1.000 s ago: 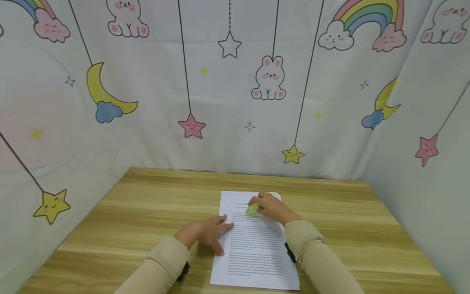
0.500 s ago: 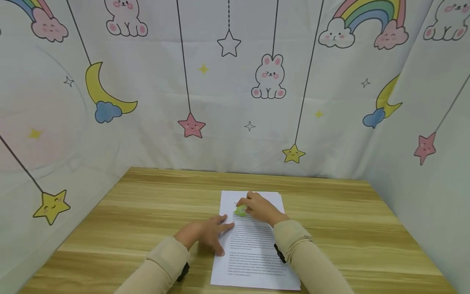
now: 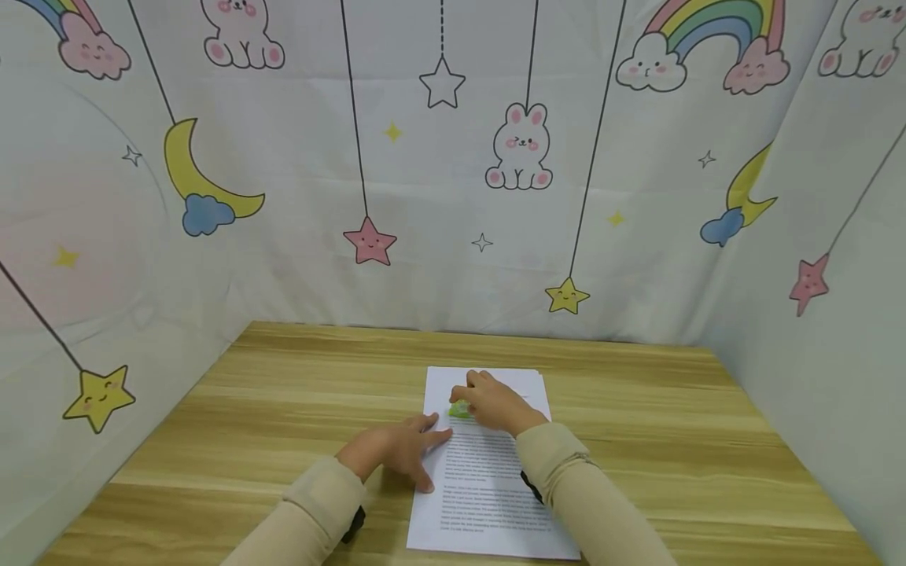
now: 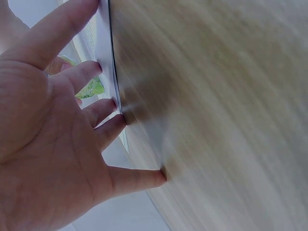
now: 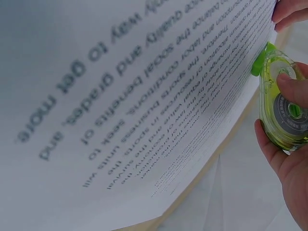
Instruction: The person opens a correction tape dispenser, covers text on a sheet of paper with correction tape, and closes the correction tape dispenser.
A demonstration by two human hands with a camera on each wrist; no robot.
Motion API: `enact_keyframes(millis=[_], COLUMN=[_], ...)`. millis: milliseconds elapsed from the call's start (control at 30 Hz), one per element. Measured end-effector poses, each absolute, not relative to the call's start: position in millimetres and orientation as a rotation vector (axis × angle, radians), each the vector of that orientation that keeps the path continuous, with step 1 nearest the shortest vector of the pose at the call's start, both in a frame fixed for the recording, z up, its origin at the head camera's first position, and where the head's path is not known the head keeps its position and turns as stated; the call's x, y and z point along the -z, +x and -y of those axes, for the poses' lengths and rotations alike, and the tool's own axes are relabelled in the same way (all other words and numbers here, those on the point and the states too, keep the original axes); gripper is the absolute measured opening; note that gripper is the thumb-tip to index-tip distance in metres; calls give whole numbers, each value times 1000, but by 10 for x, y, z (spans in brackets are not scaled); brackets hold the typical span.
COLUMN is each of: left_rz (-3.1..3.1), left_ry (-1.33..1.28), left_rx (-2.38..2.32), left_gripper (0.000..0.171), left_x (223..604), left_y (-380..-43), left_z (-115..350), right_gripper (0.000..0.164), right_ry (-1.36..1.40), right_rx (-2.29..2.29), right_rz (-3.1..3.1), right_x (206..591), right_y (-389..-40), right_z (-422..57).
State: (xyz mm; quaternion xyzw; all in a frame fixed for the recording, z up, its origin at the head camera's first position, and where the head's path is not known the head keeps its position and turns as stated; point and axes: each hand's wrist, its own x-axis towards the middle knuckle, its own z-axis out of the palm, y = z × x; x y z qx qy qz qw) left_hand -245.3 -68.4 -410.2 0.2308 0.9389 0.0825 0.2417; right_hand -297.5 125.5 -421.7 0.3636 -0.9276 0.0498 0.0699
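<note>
A stack of printed white paper (image 3: 488, 511) lies on the wooden table. Thumb and fingers of my right hand (image 3: 499, 405) grip a green see-through correction tape (image 5: 284, 103), held low over the upper lines of text. In the right wrist view its bright green tip (image 5: 259, 63) is right at the sheet, and round reels show inside the case. My left hand (image 3: 399, 450) rests spread along the paper's left edge. From the left wrist camera, some of its fingertips press the sheet's edge while one finger (image 4: 139, 180) touches the bare wood.
The wooden table (image 3: 297, 401) extends to both sides of the paper. Behind it and at the sides hangs a white cloth (image 3: 439, 291) printed with stars, moons and rabbits. Dark straps (image 3: 354, 523) show under the beige sleeves (image 3: 311, 503).
My right hand has moved left across the upper text with the correction tape, mostly in the first half second. My left hand stays at the paper's edge.
</note>
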Motion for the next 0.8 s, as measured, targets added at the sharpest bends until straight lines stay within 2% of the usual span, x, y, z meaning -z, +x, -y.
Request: enact_keyframes(millis=[333, 800], left_rz=[-2574, -2580], left_ry=[652, 634], left_rx=[-229, -221], left_gripper=[84, 84], left_x=[4127, 4122], left_y=[-2466, -2472], left_z=[701, 688], right_gripper=[26, 25], right_ry=[1116, 1128], right_rx=[-149, 94], right_rz=[2742, 2742], right_x=[4214, 4191], right_y=[-2958, -2985], right_z=[-1257, -1216])
